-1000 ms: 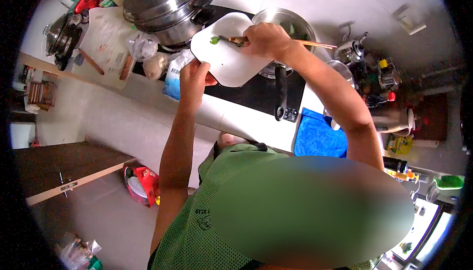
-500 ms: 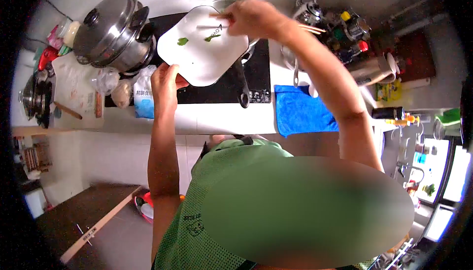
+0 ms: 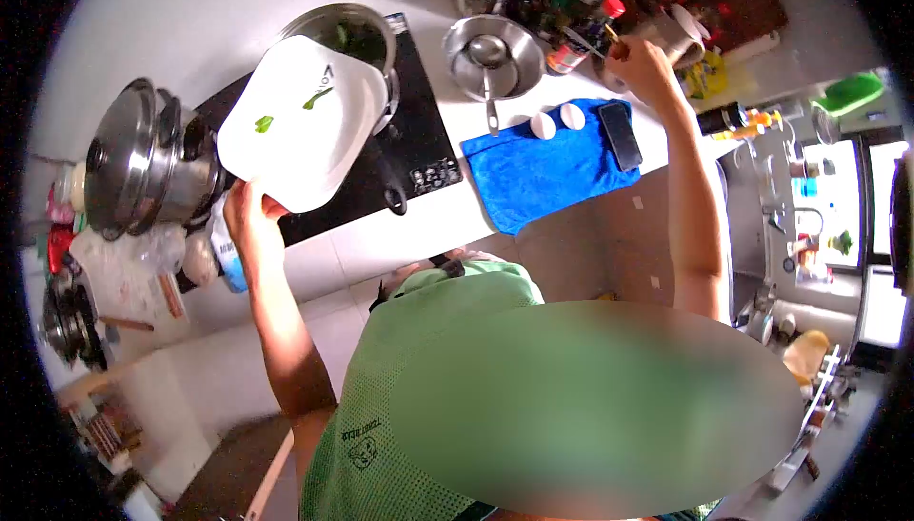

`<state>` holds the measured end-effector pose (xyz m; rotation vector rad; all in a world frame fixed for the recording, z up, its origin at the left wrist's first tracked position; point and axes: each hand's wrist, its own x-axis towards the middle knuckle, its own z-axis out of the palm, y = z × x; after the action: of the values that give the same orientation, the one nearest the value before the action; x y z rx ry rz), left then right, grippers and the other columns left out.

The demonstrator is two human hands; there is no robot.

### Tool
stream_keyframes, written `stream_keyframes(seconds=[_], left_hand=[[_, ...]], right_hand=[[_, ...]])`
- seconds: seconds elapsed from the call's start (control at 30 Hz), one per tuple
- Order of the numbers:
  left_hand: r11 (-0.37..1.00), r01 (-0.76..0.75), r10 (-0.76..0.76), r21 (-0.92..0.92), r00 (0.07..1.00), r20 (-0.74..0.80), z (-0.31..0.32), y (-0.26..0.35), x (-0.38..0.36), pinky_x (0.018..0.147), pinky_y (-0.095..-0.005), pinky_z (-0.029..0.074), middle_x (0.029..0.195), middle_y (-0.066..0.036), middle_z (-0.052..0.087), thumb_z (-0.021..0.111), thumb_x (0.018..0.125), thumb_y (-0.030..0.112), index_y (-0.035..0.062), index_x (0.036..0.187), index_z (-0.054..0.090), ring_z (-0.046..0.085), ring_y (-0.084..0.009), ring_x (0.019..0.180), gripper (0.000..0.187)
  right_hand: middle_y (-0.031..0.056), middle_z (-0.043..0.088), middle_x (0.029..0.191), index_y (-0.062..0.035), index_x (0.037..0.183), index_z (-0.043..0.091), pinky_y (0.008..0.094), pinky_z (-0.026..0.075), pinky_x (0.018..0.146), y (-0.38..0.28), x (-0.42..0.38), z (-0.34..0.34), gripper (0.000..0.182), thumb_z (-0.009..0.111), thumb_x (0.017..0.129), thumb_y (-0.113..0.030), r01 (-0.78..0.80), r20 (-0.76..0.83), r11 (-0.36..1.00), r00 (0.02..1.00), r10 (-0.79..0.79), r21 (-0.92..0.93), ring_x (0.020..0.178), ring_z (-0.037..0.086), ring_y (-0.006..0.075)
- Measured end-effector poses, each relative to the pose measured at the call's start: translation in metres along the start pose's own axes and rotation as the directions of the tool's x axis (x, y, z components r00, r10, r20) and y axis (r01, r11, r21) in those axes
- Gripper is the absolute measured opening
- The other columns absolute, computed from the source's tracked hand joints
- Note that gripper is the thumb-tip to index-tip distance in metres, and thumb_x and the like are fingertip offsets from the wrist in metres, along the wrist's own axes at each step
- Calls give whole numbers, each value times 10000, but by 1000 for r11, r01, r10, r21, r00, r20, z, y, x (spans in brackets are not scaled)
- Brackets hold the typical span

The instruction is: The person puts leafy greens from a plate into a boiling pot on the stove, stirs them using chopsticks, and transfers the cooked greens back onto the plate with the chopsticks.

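My left hand (image 3: 255,212) grips the near edge of a white, rounded-square plate (image 3: 295,155) with dark lettering on it. Two small green leaf pieces (image 3: 265,124) lie apart on the plate, which is held above the stove. Behind it, partly hidden, a pan (image 3: 376,45) contains dark leafy greens. Off to the right, my right hand (image 3: 643,64) is closed around chopsticks (image 3: 612,35), of which only a short part shows. It is beside the seasoning bottles and a metal canister.
A large lidded steamer pot (image 3: 124,159) stands left on the counter, beside the black stove (image 3: 424,131). A steel bowl (image 3: 514,83) with a ladle (image 3: 488,53), a blue towel (image 3: 533,174), a phone (image 3: 621,137) and a red-capped bottle (image 3: 571,50) are to the right.
My right hand has moved from over the plate to the bottles at the right. The plate stays in my left hand. The view has turned, uncovering the pan and the phone.
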<state>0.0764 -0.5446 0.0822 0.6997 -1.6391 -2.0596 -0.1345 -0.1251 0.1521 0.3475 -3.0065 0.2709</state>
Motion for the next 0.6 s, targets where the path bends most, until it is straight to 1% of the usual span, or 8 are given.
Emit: stream_keyframes(seconds=[0.1, 0.17, 0.23, 0.3, 0.37, 0.47, 0.5, 0.6], left_hand=[[1000, -13, 13, -9, 998, 56, 11, 6, 4, 495, -205, 484, 791, -69, 608, 524, 794, 165, -5, 925, 539, 603, -111, 625, 215], [1000, 6, -3, -19, 991, 135, 22, 5, 9, 497, -202, 490, 797, -68, 605, 510, 806, 159, -7, 929, 539, 603, -107, 629, 209], [999, 33, -32, -6, 985, 172, 44, 7, 6, 496, -205, 498, 804, -67, 603, 499, 814, 159, -8, 931, 539, 604, -105, 634, 208], [999, 26, -35, 47, 976, 214, 68, 7, 4, 507, -211, 516, 805, -67, 603, 490, 821, 158, -14, 961, 547, 608, -115, 633, 229], [993, 76, -96, 88, 961, 259, 95, 7, -7, 563, -236, 486, 816, -27, 592, 532, 815, 166, 61, 854, 556, 587, -105, 686, 115], [988, 86, -128, 131, 926, 356, 137, -3, -21, 531, -219, 481, 790, -17, 591, 523, 814, 173, 36, 926, 561, 583, -96, 659, 182], [986, 88, -136, 143, 918, 373, 152, -8, -26, 518, -213, 480, 783, -17, 593, 516, 814, 173, 31, 934, 560, 584, -95, 645, 192], [979, 107, -173, 171, 883, 437, 194, -31, -35, 502, -217, 505, 795, -37, 607, 488, 817, 170, 14, 959, 559, 600, -106, 609, 223]], right_hand=[[190, 599, 708, -43, 778, 598, 419, 460, 607, 74, -16, 29, 211, 570, 707, -240, -226, -54, 966, 974, 221, -125, 676, 599, 341], [184, 615, 754, -94, 762, 613, 426, 469, 624, 100, -36, 37, 176, 594, 684, -250, -290, -6, 954, 957, 291, -72, 722, 610, 329], [174, 620, 770, -97, 773, 621, 427, 476, 646, 144, -49, 66, 188, 603, 671, -253, -412, -7, 896, 909, 417, -164, 745, 611, 330], [172, 621, 766, -76, 784, 625, 428, 479, 667, 176, -55, 89, 212, 600, 668, -251, -433, -34, 874, 899, 437, -220, 756, 610, 335], [190, 621, 782, -31, 792, 631, 439, 470, 711, 206, -58, 113, 233, 575, 667, -219, -454, -30, 858, 887, 461, -240, 773, 606, 353], [232, 611, 809, -5, 808, 632, 464, 465, 706, 263, -51, 162, 233, 545, 644, -144, -405, -12, 888, 911, 413, -218, 771, 605, 374], [238, 609, 802, -3, 818, 630, 461, 467, 712, 274, -48, 172, 237, 545, 646, -143, -421, 48, 878, 896, 442, -226, 775, 602, 385], [226, 619, 841, -44, 849, 651, 424, 485, 732, 267, -46, 168, 200, 517, 720, -119, -501, 78, 837, 846, 527, -221, 816, 610, 364]])
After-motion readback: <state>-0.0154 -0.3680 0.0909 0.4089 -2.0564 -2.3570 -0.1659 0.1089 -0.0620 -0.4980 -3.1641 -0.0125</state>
